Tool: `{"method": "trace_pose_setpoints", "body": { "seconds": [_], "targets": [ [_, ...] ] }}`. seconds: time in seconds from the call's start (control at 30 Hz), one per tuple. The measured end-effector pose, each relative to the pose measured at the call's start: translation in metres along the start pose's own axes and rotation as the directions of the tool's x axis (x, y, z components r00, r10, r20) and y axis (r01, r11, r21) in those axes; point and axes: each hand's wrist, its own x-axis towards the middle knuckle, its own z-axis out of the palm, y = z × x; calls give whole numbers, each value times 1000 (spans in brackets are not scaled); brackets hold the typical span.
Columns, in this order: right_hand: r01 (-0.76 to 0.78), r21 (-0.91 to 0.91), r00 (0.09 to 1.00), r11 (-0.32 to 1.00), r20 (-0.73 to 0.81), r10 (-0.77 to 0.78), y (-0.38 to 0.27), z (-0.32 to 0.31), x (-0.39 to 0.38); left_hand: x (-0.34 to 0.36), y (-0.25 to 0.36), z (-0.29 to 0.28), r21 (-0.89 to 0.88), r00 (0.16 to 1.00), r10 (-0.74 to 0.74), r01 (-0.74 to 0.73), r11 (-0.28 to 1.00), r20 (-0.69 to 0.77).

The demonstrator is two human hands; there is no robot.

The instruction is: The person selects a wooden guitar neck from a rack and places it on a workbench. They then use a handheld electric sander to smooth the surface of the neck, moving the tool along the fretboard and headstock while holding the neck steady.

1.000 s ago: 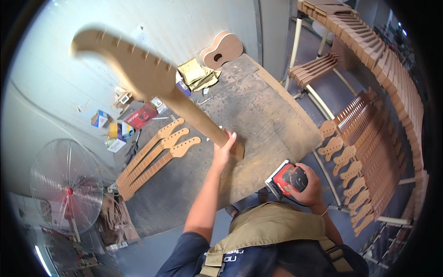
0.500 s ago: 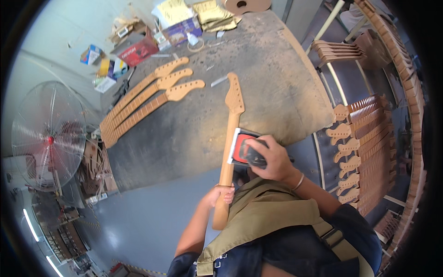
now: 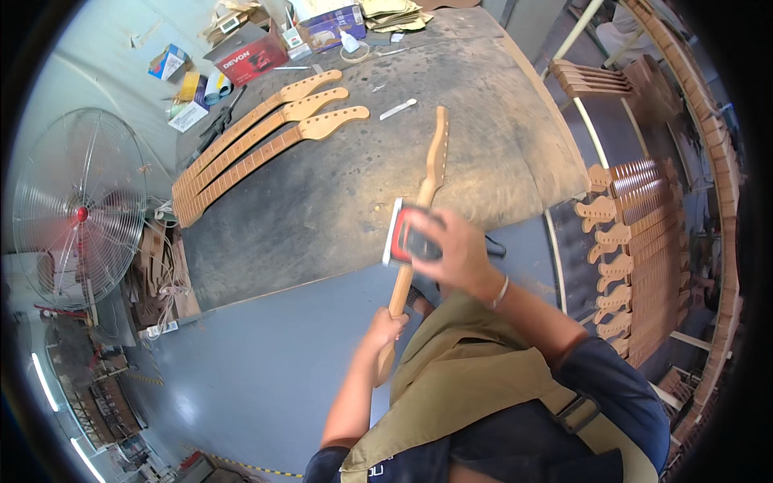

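Observation:
A light wooden guitar neck (image 3: pixel 436 158) lies slantwise over the near edge of the workbench, its headstock turned edge-on and pointing away from me. Around its heel end, off the bench, my left hand (image 3: pixel 389 328) is closed. My right hand (image 3: pixel 455 249) grips a red and black power sander (image 3: pixel 408 233) from above, its flat pad against the neck's middle. The hand and sander are slightly blurred. Three more guitar necks (image 3: pixel 283 141) with fretted fingerboards rest side by side at the bench's left.
On the workbench (image 3: pixel 499 121) lie a utility knife (image 3: pixel 398 109), a red box (image 3: pixel 250 60), a purple box (image 3: pixel 336 30) and a small bottle (image 3: pixel 348 42). A large fan (image 3: pixel 80 209) stands left. Racked guitar necks (image 3: pixel 644 266) fill the right side.
The guitar neck has rolled from face-on to edge-on, and its headstock has swung right. The sander has shifted left and slightly away from me along the neck. My view has also shifted.

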Motion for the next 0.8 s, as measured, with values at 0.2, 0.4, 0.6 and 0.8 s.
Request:
{"method": "trace_pose_setpoints", "body": {
  "seconds": [0.2, 0.4, 0.6, 0.8],
  "targets": [
    [119, 56, 961, 991, 245, -129, -40, -11, -61, 36, -94, 32, 454, 857, 387, -211, 866, -340],
    [-55, -89, 996, 994, 71, 62, -10, -17, 5, 12, -53, 58, 475, 839, 294, -49, 878, -458],
    [146, 26, 967, 989, 209, -149, -44, -1, -76, 8, -53, 55, 427, 778, 461, -275, 861, -428],
    [-37, 15, 992, 999, 123, 35, -12, -20, -12, 14, -55, 59, 457, 811, 316, -68, 887, -493]
  ]
}}
